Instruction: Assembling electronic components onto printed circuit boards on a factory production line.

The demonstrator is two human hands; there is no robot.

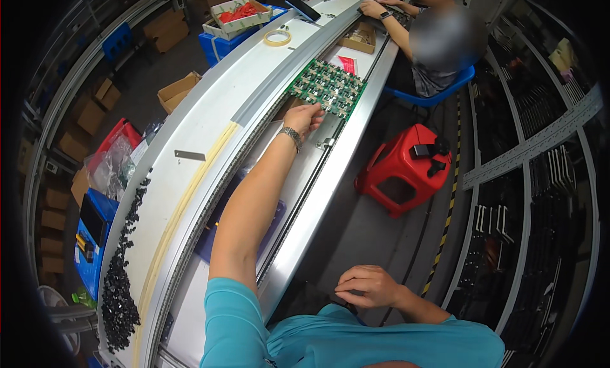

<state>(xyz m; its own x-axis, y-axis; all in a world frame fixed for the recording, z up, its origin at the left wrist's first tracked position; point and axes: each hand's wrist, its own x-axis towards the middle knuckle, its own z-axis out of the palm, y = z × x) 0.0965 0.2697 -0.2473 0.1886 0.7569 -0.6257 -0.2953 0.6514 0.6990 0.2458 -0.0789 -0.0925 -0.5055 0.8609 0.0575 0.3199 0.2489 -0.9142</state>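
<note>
A green circuit board panel (327,87), crowded with small metal and dark components, lies across the two rails of the conveyor. My left hand (305,119), with a metal watch on its wrist, reaches forward to the panel's near edge; its fingers are curled together at that edge and seem to pinch it. Close to my body, beyond the conveyor's right side, my right hand (367,285) hangs with bent fingers drawn toward the thumb. Whatever it may hold is hidden.
Small black parts (117,292) are heaped along the left worktop, with a metal strip (190,155) and a tape roll (277,37) farther up. A red stool (406,168) stands to the right. Ahead, a co-worker (438,50) sits with hands over the line.
</note>
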